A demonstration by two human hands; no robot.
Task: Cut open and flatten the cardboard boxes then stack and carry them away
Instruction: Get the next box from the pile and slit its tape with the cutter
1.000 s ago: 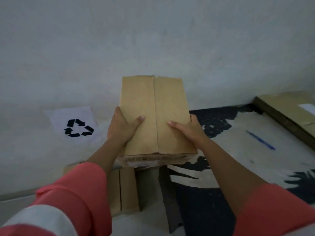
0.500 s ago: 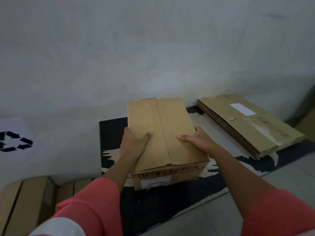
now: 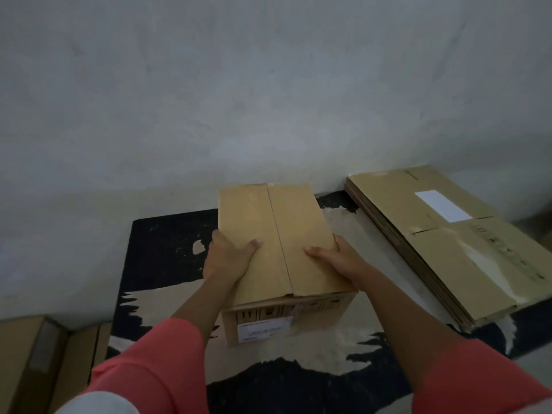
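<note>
Work on the cardboard stands partway done as a person in coral-pink sleeves holds a closed, oblong brown cardboard box [image 3: 277,243] from both sides over a black-and-cream patterned floor mat [image 3: 161,249] at the foot of a pale grey wall [image 3: 268,100]. The left hand [image 3: 227,258] clasps the box's left side with its thumb laid across the top flap. The right hand [image 3: 337,261] clasps the right side the same way, and the other fingers of both are hidden down the sides. The top flaps meet along a centre seam that shows no cut, and a white printed label [image 3: 263,330] sits on the near end face. Whether the base rests on the mat or hangs just above it cannot be told. To the right, lying on the mat, is a neat stack of flattened brown cardboard boxes [image 3: 433,249], the uppermost bearing a blank white rectangular sticker [image 3: 443,205], which suggests several boxes are already opened and pressed flat. At the lower left edge, more brown cardboard boxes [image 3: 30,363] stand by the wall, seemingly not yet flattened. No cutting tool is in view. On this showing, the held box has yet to be cut and flattened, and carrying the pile away lies ahead.
</note>
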